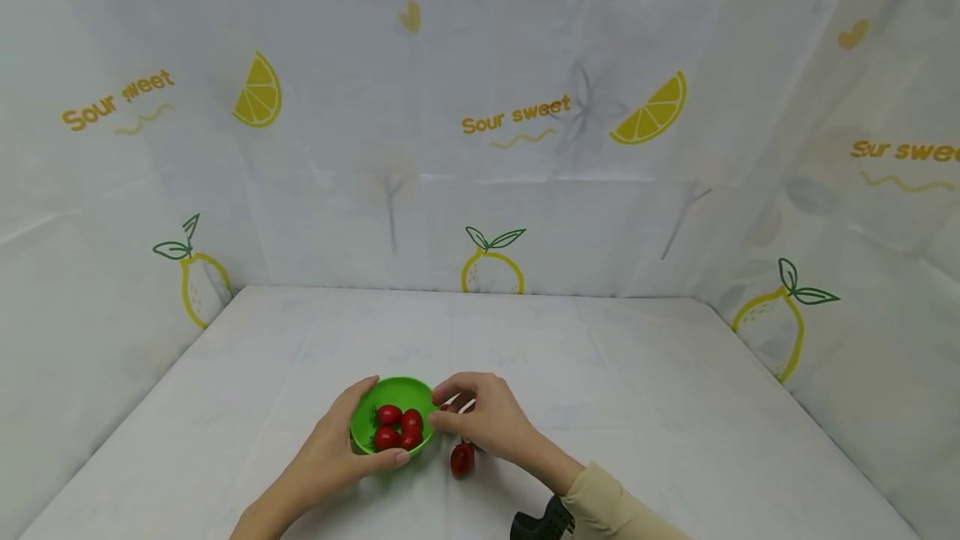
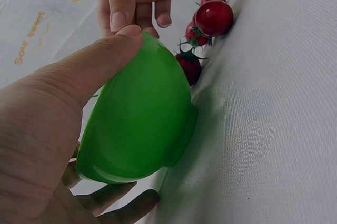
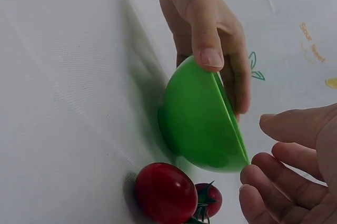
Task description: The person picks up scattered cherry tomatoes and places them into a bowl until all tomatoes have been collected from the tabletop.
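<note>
A green bowl point(image 1: 402, 392) stands on the white cloth, held by my left hand point(image 1: 326, 444) with the thumb on the near rim and the fingers round the far side. Several red cherry tomatoes point(image 1: 387, 438) lie inside it. My right hand point(image 1: 491, 419) is at the bowl's right rim; the right wrist view shows its thumb and fingers point(image 3: 284, 182) apart with nothing between them. Beside the bowl, under the right hand, lies a cherry tomato point(image 1: 462, 459). More loose tomatoes point(image 2: 214, 19) with green stems show there in the left wrist view, partly hidden from the head view.
A white cloth point(image 1: 637, 407) covers the table. Behind and at both sides hang white curtains point(image 1: 360, 157) with lemon prints. A black object point(image 1: 542, 519) is by the right sleeve point(image 1: 611, 502) at the bottom edge.
</note>
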Demonstrator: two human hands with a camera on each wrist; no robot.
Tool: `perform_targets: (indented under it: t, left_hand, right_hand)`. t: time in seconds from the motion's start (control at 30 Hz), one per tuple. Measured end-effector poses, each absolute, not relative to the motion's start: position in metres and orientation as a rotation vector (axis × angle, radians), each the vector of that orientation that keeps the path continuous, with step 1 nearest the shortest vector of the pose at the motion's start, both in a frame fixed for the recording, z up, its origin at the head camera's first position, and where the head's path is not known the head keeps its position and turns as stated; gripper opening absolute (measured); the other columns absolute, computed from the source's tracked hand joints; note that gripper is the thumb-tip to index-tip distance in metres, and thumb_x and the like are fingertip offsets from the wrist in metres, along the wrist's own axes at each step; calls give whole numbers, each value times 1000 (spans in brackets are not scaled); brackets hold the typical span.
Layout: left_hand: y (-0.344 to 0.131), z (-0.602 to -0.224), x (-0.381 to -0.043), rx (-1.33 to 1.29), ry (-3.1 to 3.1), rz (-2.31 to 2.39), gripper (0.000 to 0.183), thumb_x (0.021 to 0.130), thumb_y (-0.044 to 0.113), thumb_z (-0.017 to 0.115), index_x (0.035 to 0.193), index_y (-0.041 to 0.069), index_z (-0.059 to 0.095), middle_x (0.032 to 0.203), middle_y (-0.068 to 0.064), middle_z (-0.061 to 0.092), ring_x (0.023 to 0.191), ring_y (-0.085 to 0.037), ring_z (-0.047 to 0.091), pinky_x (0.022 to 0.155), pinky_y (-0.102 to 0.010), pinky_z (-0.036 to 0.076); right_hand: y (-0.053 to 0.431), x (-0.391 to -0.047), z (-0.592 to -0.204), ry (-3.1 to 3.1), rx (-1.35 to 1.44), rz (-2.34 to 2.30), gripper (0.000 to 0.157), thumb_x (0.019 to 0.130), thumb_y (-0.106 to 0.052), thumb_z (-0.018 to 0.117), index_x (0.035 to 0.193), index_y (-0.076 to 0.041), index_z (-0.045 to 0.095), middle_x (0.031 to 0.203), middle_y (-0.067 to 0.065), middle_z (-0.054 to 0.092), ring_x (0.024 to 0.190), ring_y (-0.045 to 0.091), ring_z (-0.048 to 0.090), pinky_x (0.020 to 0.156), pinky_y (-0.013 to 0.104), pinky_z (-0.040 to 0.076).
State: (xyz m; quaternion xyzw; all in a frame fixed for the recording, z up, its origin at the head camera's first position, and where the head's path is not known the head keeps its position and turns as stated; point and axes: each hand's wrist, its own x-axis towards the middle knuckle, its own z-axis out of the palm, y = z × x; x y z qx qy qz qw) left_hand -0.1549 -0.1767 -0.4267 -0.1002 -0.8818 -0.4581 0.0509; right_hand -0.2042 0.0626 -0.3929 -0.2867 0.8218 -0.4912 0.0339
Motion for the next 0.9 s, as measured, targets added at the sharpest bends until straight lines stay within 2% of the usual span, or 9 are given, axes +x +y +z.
perform_targets:
  t: [0.23, 0.57, 0.7, 0.9]
  left_hand:
    - [-174, -426, -156, -299, -2688, -1372, 106, 68, 54, 86, 149, 9, 35, 146, -9, 44, 131, -30, 43, 103, -54, 40]
    - [-173, -427, -156, -291, -2697, -1370, 107, 67, 55, 86, 150, 11, 35, 147, -10, 42, 133, -32, 42, 103, -54, 40]
    - [-173, -427, -156, -278, -2701, -1362, 107, 67, 55, 86, 150, 11, 34, 148, -9, 41, 133, -32, 41, 102, -54, 41]
    - [-175, -426, -156, -269, -2706, -1355, 108, 67, 55, 86, 150, 10, 34, 148, -9, 40, 134, -32, 40, 102, -54, 41]
  right_hand:
    - [78, -208, -388, 2582, -778, -1559, 16, 86, -20, 77, 100, -12, 74, 94, -5, 69, 82, 17, 65, 68, 30, 55]
    - [114, -213, -388, 2636, -607, -1618, 17, 86, -19, 78, 100, -12, 73, 94, -2, 69, 87, 20, 64, 70, 35, 54]
    - [127, -209, -394, 2703, -474, -1629, 19, 84, -15, 79, 100, -8, 74, 92, -2, 70, 89, 21, 63, 72, 36, 52]
    - [141, -201, -409, 2715, -277, -1671, 25, 82, -15, 81, 105, -6, 74, 99, 3, 70, 96, 23, 62, 78, 38, 51]
